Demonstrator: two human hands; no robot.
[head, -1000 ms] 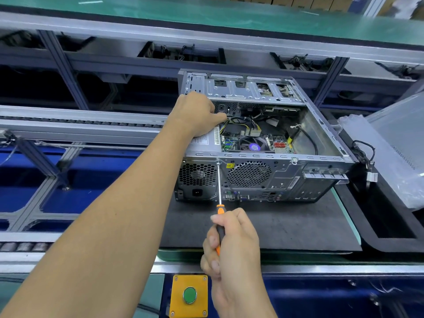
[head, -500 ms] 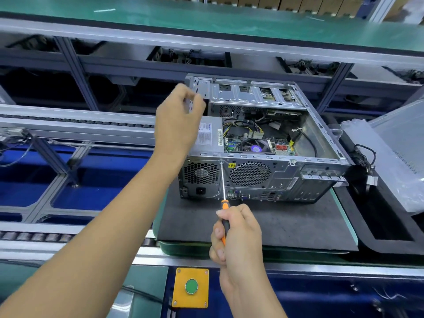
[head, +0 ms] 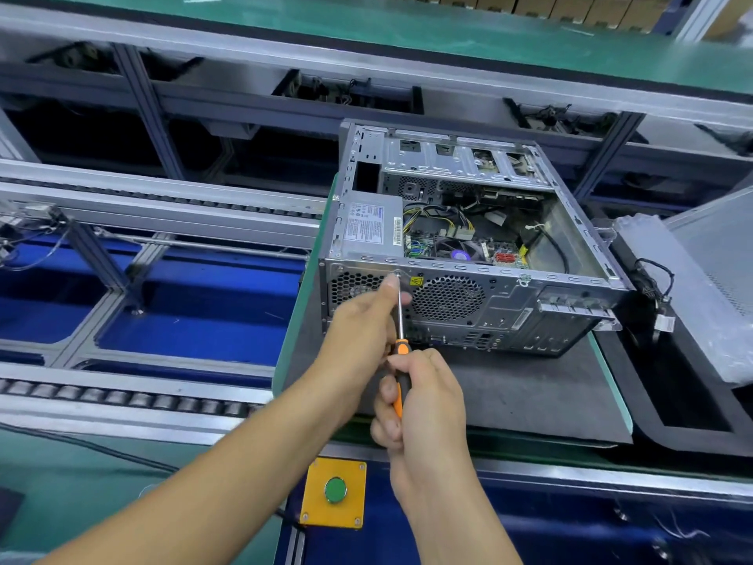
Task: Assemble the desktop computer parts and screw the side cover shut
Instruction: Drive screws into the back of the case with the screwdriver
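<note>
Right hand point(head: 423, 395) wrapped round screwdriver point(head: 399, 356); left hand point(head: 362, 320) pinching shaft near screw point(head: 396, 274) above case point(head: 468, 246) fan grille; risks cam-out, dropped screw

Bare matt sheet-metal computer case point(head: 509, 295) on a dull dark foam mat point(head: 529, 397); screwdriver point(head: 401, 360) handle glossy plastic

Open computer case point(head: 468, 254) lies on black mat point(head: 529, 393). Right hand point(head: 423, 397) grips screwdriver point(head: 401, 360), tip at rear-panel screw point(head: 397, 274); left hand point(head: 362, 324) pinches the shaft near the tip.
</note>
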